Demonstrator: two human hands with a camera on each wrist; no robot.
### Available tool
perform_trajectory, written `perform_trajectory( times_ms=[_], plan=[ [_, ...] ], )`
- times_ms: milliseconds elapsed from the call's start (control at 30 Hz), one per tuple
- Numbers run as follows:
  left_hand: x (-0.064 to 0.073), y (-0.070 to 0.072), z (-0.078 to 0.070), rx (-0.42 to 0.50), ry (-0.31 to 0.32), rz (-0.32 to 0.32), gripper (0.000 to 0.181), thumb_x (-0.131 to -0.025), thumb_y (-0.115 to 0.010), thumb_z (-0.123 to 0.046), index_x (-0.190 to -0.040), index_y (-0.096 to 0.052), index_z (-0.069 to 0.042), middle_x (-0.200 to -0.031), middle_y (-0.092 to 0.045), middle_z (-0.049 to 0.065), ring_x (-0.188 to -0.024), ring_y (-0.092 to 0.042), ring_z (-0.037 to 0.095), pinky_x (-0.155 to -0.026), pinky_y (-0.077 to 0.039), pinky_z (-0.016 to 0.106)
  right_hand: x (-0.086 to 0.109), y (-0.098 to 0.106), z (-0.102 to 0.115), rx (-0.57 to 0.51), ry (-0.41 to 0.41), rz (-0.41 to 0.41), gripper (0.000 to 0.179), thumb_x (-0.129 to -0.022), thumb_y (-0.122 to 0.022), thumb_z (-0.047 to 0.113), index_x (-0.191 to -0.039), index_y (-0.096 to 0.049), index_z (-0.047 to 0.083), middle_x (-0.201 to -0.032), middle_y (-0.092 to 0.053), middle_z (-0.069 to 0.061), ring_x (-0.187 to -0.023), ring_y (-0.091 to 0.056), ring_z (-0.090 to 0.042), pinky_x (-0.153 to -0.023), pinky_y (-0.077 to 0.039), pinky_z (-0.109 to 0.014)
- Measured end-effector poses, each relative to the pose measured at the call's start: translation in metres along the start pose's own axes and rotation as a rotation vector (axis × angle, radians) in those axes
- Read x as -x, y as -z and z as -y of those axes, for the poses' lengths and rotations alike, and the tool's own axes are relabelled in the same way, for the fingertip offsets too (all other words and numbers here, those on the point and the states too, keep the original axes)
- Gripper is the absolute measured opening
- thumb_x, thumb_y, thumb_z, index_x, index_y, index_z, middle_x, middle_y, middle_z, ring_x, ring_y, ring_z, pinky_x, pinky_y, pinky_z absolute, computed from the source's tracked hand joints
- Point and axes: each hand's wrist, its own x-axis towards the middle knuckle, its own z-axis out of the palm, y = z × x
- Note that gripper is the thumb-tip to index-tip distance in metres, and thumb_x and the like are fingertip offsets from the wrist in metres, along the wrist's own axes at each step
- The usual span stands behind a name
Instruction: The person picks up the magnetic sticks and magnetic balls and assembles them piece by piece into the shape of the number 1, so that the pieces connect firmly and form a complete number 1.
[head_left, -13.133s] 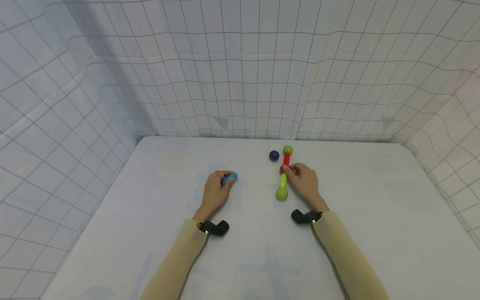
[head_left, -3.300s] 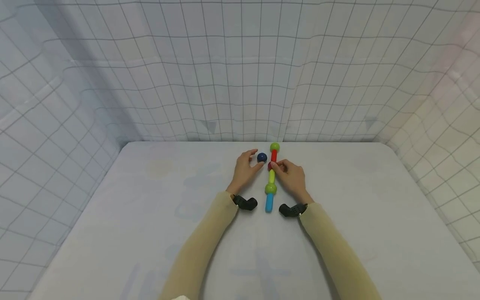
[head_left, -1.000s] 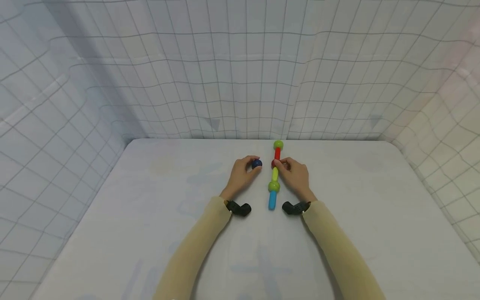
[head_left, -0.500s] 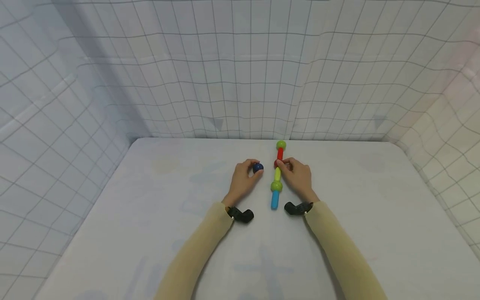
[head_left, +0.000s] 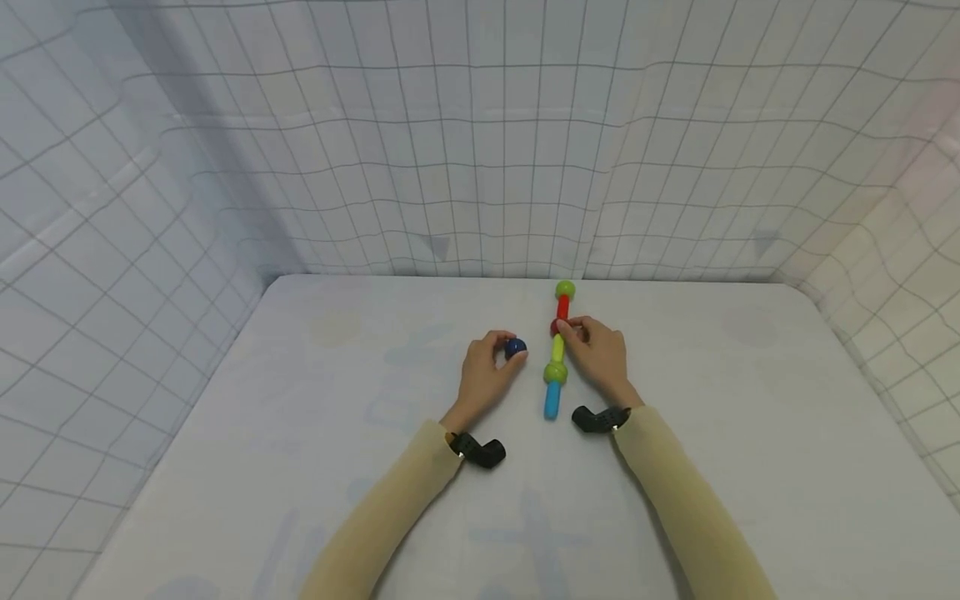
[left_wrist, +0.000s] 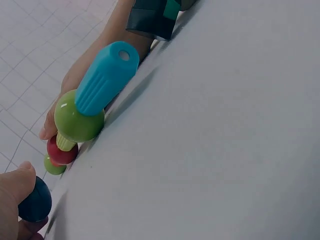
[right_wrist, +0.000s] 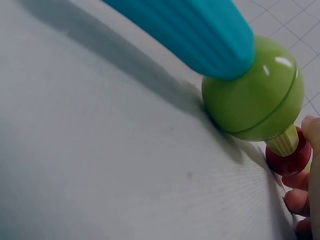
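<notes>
In the head view my left hand (head_left: 482,377) pinches a dark blue ball (head_left: 514,348) between thumb and fingers, just left of a chain of balls and sticks. My right hand (head_left: 602,357) pinches the red ball (right_wrist: 290,157) in the middle of that chain. From the far end the chain runs green ball (head_left: 566,289), red stick (head_left: 562,307), red ball, yellow-green stick (head_left: 557,348), larger green ball (head_left: 555,372) and blue stick (head_left: 552,401). The blue stick's free end, with a small round metallic spot, faces the left wrist camera.
The chain lies on a white table (head_left: 675,483), its far green ball near the back edge. White curtains (head_left: 480,167) with a dark grid pattern hang behind the table and at both sides. Each wrist wears a black camera mount (head_left: 480,452).
Earlier my left hand held the blue stick, now joined to the chain's near end. It has since gripped the dark blue ball and drawn it nearer. My right hand keeps pinching the red ball.
</notes>
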Motion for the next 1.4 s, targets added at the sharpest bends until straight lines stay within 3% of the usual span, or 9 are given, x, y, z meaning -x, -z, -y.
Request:
perform_trajectory(
  times_ms=[333, 600, 700, 900, 1067, 1400],
  plan=[
    [0.013, 0.003, -0.002, 0.024, 0.007, -0.007, 0.037, -0.088, -0.068, -0.036, -0.116, -0.06, -0.012, -0.096, -0.056, 0.002, -0.079, -0.043, 0.017, -0.07, -0.035, 0.032, 0.001, 0.001, 0.0, -0.026, 0.003, -0.01, 0.05, -0.093, -0.052, 0.053, -0.11, -0.067, 0.008, -0.069, -0.052, -0.001, -0.062, -0.043, -0.02, -0.067, -0.026, -0.035],
    [0.013, 0.002, -0.001, 0.048, 0.01, -0.019, 0.037, -0.086, -0.07, -0.036, -0.114, -0.061, -0.013, -0.096, -0.062, 0.003, -0.08, -0.047, 0.016, -0.07, -0.037, 0.031, 0.014, 0.006, 0.0, -0.212, -0.054, -0.065, 0.04, -0.094, -0.058, 0.035, -0.117, -0.061, 0.002, -0.075, -0.051, -0.006, -0.065, -0.043, -0.019, -0.058, -0.034, -0.031],
    [0.014, 0.002, -0.003, 0.056, 0.01, -0.012, 0.037, -0.086, -0.07, -0.036, -0.113, -0.061, -0.012, -0.094, -0.061, 0.003, -0.082, -0.049, 0.016, -0.072, -0.039, 0.031, 0.021, 0.01, 0.002, -0.271, -0.087, -0.095, 0.037, -0.094, -0.059, 0.03, -0.118, -0.06, 0.002, -0.079, -0.052, -0.007, -0.069, -0.044, -0.017, -0.06, -0.034, -0.027],
    [0.018, 0.004, -0.004, 0.056, 0.018, 0.004, 0.036, -0.086, -0.071, -0.035, -0.111, -0.061, -0.012, -0.088, -0.058, 0.0, -0.078, -0.051, 0.014, -0.072, -0.04, 0.03, 0.037, 0.016, 0.007, -0.338, -0.129, -0.145, 0.036, -0.095, -0.059, 0.032, -0.115, -0.06, 0.003, -0.083, -0.057, -0.006, -0.068, -0.048, -0.014, -0.058, -0.036, -0.021],
    [0.019, 0.005, -0.006, 0.066, 0.006, -0.004, 0.036, -0.085, -0.072, -0.034, -0.11, -0.062, -0.011, -0.088, -0.059, 0.001, -0.077, -0.051, 0.015, -0.071, -0.04, 0.031, 0.053, 0.022, 0.01, -0.382, -0.189, -0.1, 0.036, -0.094, -0.059, 0.038, -0.111, -0.06, 0.007, -0.081, -0.057, -0.006, -0.065, -0.049, -0.016, -0.056, -0.037, -0.023],
    [0.022, 0.005, -0.008, 0.1, 0.038, -0.016, 0.035, -0.085, -0.072, -0.032, -0.111, -0.063, -0.011, -0.089, -0.061, 0.0, -0.078, -0.053, 0.014, -0.07, -0.041, 0.03, 0.083, 0.029, 0.023, -0.485, -0.3, 0.098, 0.042, -0.088, -0.065, 0.045, -0.111, -0.058, 0.011, -0.074, -0.058, -0.011, -0.053, -0.053, -0.02, -0.042, -0.046, -0.029]
  ],
)
